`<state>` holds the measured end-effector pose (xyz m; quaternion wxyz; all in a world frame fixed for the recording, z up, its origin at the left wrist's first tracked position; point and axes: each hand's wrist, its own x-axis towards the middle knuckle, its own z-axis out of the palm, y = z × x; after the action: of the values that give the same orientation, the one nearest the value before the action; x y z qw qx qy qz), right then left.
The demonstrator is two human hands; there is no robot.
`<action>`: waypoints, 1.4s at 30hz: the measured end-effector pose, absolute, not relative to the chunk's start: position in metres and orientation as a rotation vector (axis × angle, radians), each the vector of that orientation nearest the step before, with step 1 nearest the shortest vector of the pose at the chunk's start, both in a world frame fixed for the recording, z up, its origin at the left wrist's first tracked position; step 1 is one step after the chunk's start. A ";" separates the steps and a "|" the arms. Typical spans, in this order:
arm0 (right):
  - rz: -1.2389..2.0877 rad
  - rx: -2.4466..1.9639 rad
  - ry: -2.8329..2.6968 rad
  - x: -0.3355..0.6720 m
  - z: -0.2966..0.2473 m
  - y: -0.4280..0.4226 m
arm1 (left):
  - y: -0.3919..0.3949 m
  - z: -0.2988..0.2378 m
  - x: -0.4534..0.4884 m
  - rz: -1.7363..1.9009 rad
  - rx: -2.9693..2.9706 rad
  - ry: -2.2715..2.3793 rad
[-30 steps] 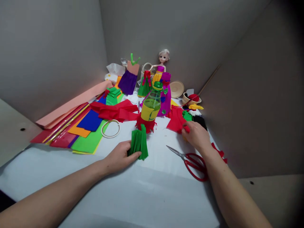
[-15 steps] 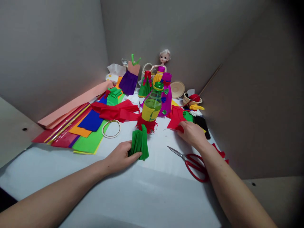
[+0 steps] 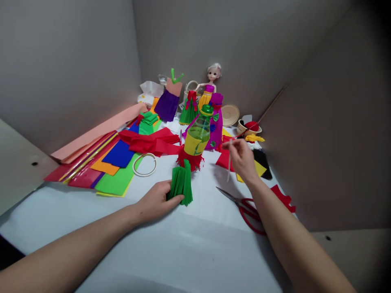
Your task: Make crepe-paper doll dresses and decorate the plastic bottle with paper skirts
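Observation:
My left hand [image 3: 157, 199] is closed on a bunch of pleated green crepe paper [image 3: 181, 183], thumb across its near side. In the raised fingers of my right hand [image 3: 244, 160] a thin whitish strip [image 3: 229, 171] hangs down; its material is unclear. Just beyond the green paper stands a green-capped bottle [image 3: 195, 140] with a yellow paper band and a red fringe round its base. Red-handled scissors [image 3: 239, 202] lie below my right hand, their handles partly behind my forearm. Red paper [image 3: 222, 160] lies beside the right hand.
Sheets of coloured paper [image 3: 114, 183] and a ring of tape [image 3: 145, 175] lie on the left. At the back are a doll [image 3: 209, 88], paper dresses [image 3: 166, 103] and a beige lid [image 3: 229, 115]. A bowl [image 3: 256, 131] holds red yarn at the right. Grey walls enclose the table.
My right hand has lifted off the red paper and moved slightly left and up, now with the whitish strip dangling from it. My left hand stays on the green paper.

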<state>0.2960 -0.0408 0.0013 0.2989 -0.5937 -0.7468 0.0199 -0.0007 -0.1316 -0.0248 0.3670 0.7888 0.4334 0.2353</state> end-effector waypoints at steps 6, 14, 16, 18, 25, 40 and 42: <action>-0.166 -1.887 -2.076 0.300 0.011 -0.030 | -0.131 -0.026 -0.001 0.643 2.032 1.082; -0.420 -1.901 -2.644 0.294 -0.011 -0.012 | -0.132 -0.026 -0.001 0.623 2.000 1.092; -0.443 -1.888 -2.699 0.296 -0.011 -0.005 | -0.132 -0.026 -0.001 0.626 2.005 1.090; -0.458 -1.877 -2.741 0.296 -0.010 0.002 | -0.132 -0.025 -0.001 0.629 2.004 1.086; -0.475 -1.841 -2.808 0.291 -0.010 0.016 | -0.132 -0.026 -0.001 0.625 2.004 1.086; -0.399 -1.937 -2.569 0.304 -0.012 0.009 | -0.131 -0.027 -0.001 0.646 2.001 1.081; -0.408 -1.924 -2.575 0.308 -0.010 0.006 | -0.131 -0.027 -0.001 0.649 2.008 1.088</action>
<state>0.3081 0.0055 -0.0096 -0.0493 -0.5929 -0.7938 -0.1257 -0.0010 -0.1312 -0.0271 0.3741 0.7844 0.4250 0.2533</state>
